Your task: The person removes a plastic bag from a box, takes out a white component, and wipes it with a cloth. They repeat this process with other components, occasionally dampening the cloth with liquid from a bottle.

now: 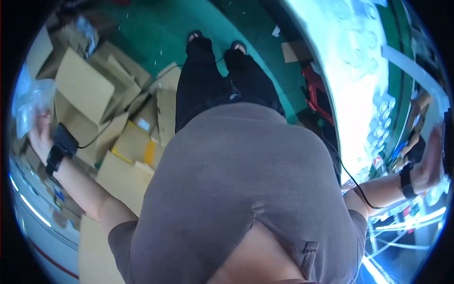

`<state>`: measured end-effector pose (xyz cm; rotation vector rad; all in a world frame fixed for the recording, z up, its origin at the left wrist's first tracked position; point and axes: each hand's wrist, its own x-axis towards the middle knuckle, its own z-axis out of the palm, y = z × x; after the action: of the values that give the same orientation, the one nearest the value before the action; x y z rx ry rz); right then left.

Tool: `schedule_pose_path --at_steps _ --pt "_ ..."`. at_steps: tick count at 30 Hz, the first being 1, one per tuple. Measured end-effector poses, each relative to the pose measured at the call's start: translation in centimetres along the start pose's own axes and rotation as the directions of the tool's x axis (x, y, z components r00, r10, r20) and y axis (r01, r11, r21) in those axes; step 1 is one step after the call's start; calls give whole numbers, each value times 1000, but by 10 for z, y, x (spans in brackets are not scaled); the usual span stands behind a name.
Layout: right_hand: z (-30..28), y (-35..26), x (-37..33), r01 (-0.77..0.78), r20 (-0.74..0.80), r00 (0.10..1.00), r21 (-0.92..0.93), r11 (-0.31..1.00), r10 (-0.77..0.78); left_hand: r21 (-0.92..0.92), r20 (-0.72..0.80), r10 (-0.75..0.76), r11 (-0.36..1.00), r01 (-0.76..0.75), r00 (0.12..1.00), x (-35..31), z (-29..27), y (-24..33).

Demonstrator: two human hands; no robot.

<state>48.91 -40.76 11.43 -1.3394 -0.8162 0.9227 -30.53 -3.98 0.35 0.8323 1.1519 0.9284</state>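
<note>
At the far left, my left hand is raised out to the side above the cardboard boxes. Its fingers are closed on a crumpled, clear plastic bag, blurred near the rim. A black strap with a dark box-shaped device sits on that wrist, a thin cable running from it. My right hand reaches out at the far right, beyond the white table. It is smeared and cut by the picture's edge, next to a dark object of unclear kind; whether it holds anything is hidden. Another black strap circles that wrist.
Opened cardboard boxes and flattened cardboard crowd the left side. A brightly lit white table runs along the right, with several pale cylindrical pieces on it. Beneath its edge is a red-and-black object. The floor is green.
</note>
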Motion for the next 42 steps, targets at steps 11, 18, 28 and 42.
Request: schedule_pose_path --at_steps 11,18,28,42 --pt "15 17 -142 361 -450 859 193 912 -245 393 831 -18 726 -565 556 -36 456 -90" --pt "24 95 -179 102 -819 549 -131 986 -165 -91 995 -12 181 -979 -95 -71 565 -140" --pt "-64 200 -158 -726 -748 649 -663 183 -137 533 845 -530 830 -166 67 -148 667 -248" --pt "-40 135 -96 89 -313 874 -649 756 -372 562 781 -613 772 298 116 -178 707 -301"
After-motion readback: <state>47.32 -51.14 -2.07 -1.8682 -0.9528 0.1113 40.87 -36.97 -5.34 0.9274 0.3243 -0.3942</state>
